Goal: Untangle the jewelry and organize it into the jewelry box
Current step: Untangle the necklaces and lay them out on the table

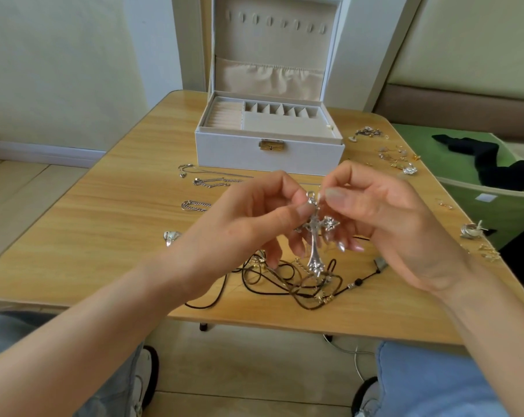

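Observation:
A large silver cross pendant [315, 236] hangs between my hands above the table. My left hand [248, 218] pinches the cross near its top ring. My right hand [375, 215] pinches at the same ring from the other side. Below the cross lies a tangle of black cords and thin chains [297, 284] on the wooden table [110, 206]. The white jewelry box [269, 155] stands open behind my hands, its lid upright and its beige compartments showing nothing inside.
Silver chains [209, 182] lie in rows left of the box, with a small silver piece [170, 237] nearer me. Small earrings and charms [396, 158] are scattered along the table's right side. A green bin [465, 188] holding black cloth stands at the right.

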A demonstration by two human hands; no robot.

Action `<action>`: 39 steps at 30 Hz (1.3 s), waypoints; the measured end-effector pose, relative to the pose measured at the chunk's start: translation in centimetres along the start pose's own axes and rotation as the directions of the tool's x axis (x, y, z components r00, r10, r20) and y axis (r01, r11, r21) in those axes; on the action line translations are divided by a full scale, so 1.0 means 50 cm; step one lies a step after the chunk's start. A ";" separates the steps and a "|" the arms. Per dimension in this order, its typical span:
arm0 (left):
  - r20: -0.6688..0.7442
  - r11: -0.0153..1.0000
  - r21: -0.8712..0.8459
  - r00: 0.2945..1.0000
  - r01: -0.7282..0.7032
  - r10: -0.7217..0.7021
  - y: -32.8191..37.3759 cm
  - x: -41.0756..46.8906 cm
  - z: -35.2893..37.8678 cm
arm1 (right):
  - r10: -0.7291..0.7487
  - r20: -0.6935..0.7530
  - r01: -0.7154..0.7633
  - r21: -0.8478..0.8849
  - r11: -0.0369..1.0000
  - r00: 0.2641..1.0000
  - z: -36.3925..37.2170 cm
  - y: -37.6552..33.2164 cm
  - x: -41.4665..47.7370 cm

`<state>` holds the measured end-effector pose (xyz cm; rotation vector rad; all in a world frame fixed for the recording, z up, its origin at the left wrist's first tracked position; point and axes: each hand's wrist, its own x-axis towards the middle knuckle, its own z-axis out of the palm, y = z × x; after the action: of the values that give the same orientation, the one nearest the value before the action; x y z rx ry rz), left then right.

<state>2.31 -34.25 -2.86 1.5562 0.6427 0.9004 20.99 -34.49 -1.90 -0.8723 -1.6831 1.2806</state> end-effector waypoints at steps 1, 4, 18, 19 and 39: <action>-0.003 1.000 0.009 1.000 0.007 -0.007 -0.002 0.001 0.002 | 0.017 -0.010 -0.018 -0.018 1.000 1.000 0.004 0.001 0.000; -0.024 1.000 0.015 0.999 0.028 -0.027 -0.011 0.002 0.007 | 0.061 -0.050 -0.062 -0.028 0.998 0.997 0.013 0.003 0.003; -0.059 0.962 -0.123 0.966 0.245 -0.253 -0.024 0.012 0.010 | 0.033 -0.296 -0.039 -0.016 0.999 0.955 0.001 0.004 0.011; -0.061 0.959 -0.127 0.963 0.252 -0.262 -0.022 0.012 0.009 | 0.012 -0.313 -0.026 -0.038 0.999 0.950 0.000 0.005 0.011; -0.299 0.878 0.454 0.902 -0.152 0.311 -0.040 0.005 0.027 | 0.098 -0.329 -0.065 0.110 0.992 0.939 0.014 0.005 0.014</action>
<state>3.74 -34.43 -4.80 1.9008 0.9767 1.3212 20.06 -34.07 -2.11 -1.0451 -1.3196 1.1818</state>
